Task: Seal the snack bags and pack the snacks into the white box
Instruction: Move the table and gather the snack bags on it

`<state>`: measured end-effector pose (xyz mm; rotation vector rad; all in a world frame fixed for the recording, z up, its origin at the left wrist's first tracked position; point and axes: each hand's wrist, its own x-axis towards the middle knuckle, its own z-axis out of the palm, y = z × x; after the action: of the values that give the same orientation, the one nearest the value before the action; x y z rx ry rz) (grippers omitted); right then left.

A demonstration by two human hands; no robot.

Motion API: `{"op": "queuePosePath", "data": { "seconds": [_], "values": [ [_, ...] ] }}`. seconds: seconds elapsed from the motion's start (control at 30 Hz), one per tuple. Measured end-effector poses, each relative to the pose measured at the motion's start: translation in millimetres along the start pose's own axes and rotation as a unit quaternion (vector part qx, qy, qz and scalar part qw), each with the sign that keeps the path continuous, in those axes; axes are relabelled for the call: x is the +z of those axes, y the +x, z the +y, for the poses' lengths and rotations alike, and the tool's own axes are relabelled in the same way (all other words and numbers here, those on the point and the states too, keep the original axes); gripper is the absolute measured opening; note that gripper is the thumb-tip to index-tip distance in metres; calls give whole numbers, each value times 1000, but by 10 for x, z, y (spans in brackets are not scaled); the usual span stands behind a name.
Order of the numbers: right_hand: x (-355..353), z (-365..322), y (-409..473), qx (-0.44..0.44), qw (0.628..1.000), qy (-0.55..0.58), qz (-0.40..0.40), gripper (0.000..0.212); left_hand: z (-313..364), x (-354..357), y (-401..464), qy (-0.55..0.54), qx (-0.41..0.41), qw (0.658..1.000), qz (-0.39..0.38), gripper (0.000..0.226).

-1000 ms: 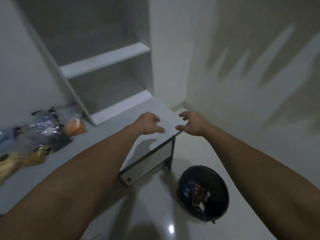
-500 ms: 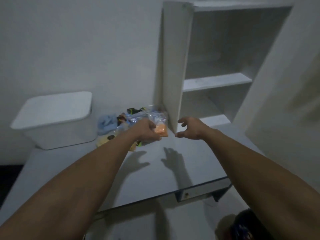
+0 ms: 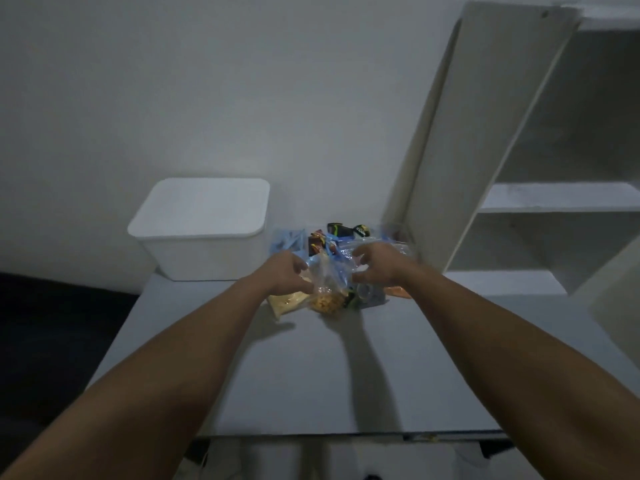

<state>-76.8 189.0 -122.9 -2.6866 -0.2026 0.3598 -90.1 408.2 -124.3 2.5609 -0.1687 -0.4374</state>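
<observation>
Standing against the wall on the grey table [image 3: 294,375], the white lidded box [image 3: 204,230] is waiting shut beside the snack pile [image 3: 346,244]. Left hand [image 3: 285,277] and right hand [image 3: 375,266] are pinching a clear bag of yellow snacks [image 3: 327,292] at its mouth, likely to seal it. Fingertips are blurring; other packets are indistinct.

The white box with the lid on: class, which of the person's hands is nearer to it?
Left. The left hand is just right of the white box, at the snack bags; the right hand is farther right.
</observation>
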Motion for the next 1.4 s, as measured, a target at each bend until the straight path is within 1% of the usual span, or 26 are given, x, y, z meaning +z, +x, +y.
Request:
{"op": "queuePosePath", "data": {
  "seconds": [0.07, 0.17, 0.33, 0.43, 0.53, 0.6, 0.67, 0.73, 0.83, 0.87, 0.93, 1.0, 1.03, 1.07, 1.1, 1.17, 1.23, 1.27, 1.3, 1.33, 1.37, 1.4],
  "values": [
    [57, -11, 174, -8, 1000, -3, -14, 66, -94, 19, 98, 1, -17, 1000, 0, 66],
    [149, 3, 475, -14, 999, -11, -29, 64, -208, 64, 279, -6, -53, 999, 3, 67],
    [368, 75, 897, -6, 998, 17, -58, 45, -303, 199, 574, -12, -101, 995, 5, 50],
    [505, 116, 1076, -4, 996, -8, -83, 38, -370, 311, 731, -19, -128, 992, -3, 52],
    [607, 136, 1207, -3, 995, -14, -98, 26, -421, 412, 838, -17, -145, 989, -5, 56],
    [669, 143, 1265, -7, 995, -3, -96, 15, -463, 474, 885, -11, -151, 988, -12, 58],
    [726, 150, 1314, -1, 996, 13, -89, 10, -497, 532, 904, -3, -159, 987, -24, 57],
    [800, 142, 1369, 33, 996, 38, -73, 11, -550, 584, 920, 0, -165, 986, -17, 56],
    [912, 152, 1485, 103, 991, 80, -43, 16, -629, 634, 920, -22, -176, 984, 11, 56],
    [945, 159, 1527, 116, 989, 89, -39, 15, -658, 635, 925, -30, -177, 984, 16, 56],
    [954, 118, 1554, 125, 985, 115, -24, 5, -713, 601, 938, -49, -175, 983, 16, 53],
    [898, 16, 1549, 130, 977, 169, -7, 9, -782, 506, 962, -76, -174, 982, 5, 51],
    [848, -50, 1542, 133, 968, 211, -8, 5, -814, 445, 971, -96, -179, 979, -4, 50],
    [808, -114, 1540, 129, 960, 249, -9, 4, -859, 386, 984, -122, -184, 975, -6, 50],
    [766, -192, 1532, 122, 952, 279, -10, 12, -908, 327, 993, -158, -188, 969, -1, 46],
    [702, -356, 1493, 96, 946, 310, -17, 24, -983, 210, 1003, -257, -189, 947, 29, 31],
    [682, -550, 1420, 64, 939, 335, -33, 30, -1003, 88, 982, -373, -201, 904, 49, 24],
    [699, -632, 1390, 46, 938, 343, -32, 31, -1001, 31, 965, -419, -208, 882, 49, 27],
    [725, -711, 1363, 29, 941, 337, -25, 31, -1002, -20, 951, -445, -215, 868, 48, 34],
    [757, -780, 1339, 12, 946, 324, -17, 31, -1006, -66, 936, -457, -221, 860, 48, 38],
    [791, -833, 1321, -6, 953, 303, -13, 31, -1006, -106, 913, -460, -224, 858, 51, 37],
    [824, -885, 1308, -23, 958, 285, -11, 32, -1011, -138, 888, -459, -225, 858, 56, 30]
  ]
}}
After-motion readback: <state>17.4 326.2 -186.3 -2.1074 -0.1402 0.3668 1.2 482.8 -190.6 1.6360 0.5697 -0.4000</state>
